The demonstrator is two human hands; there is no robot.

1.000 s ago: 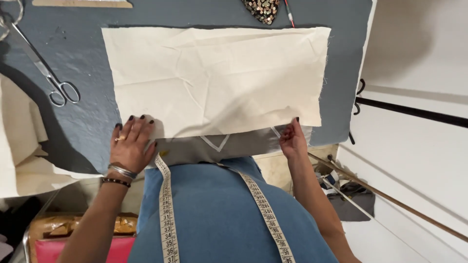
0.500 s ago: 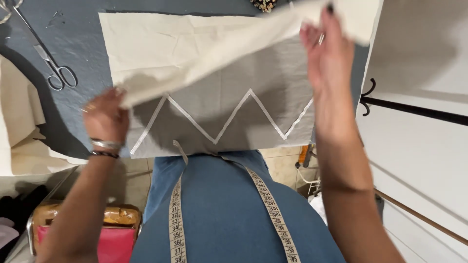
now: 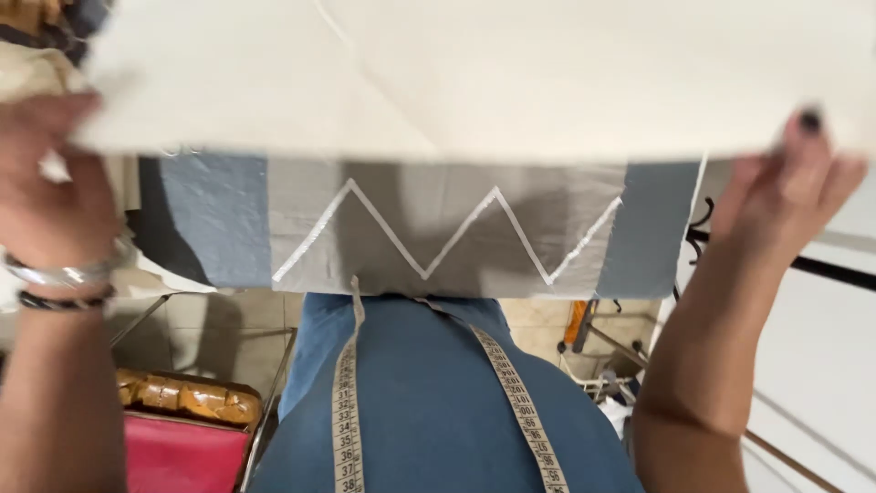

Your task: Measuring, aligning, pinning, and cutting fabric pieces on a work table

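Note:
A large cream cloth [image 3: 474, 73] is held up close to the camera and fills the top of the view. My left hand [image 3: 46, 183] grips its left edge; bracelets sit on that wrist. My right hand [image 3: 794, 192] grips its right edge, dark-painted thumbnail on top. Below the raised cloth lies a grey fabric piece [image 3: 447, 228] with a white zigzag line, flat on the blue-grey table cover [image 3: 210, 219]. A yellow measuring tape [image 3: 347, 402] hangs down over my blue top.
A red box [image 3: 178, 452] and a brown woven bag [image 3: 187, 397] stand on the floor at lower left. Black metal rods and a frame [image 3: 812, 265] run at the right, beside a white surface. More cream fabric [image 3: 32, 68] lies at the upper left.
Both hands have lifted the cream cloth off the table toward the camera, uncovering the grey zigzag piece. The scissors and the far part of the table are now hidden behind the cloth.

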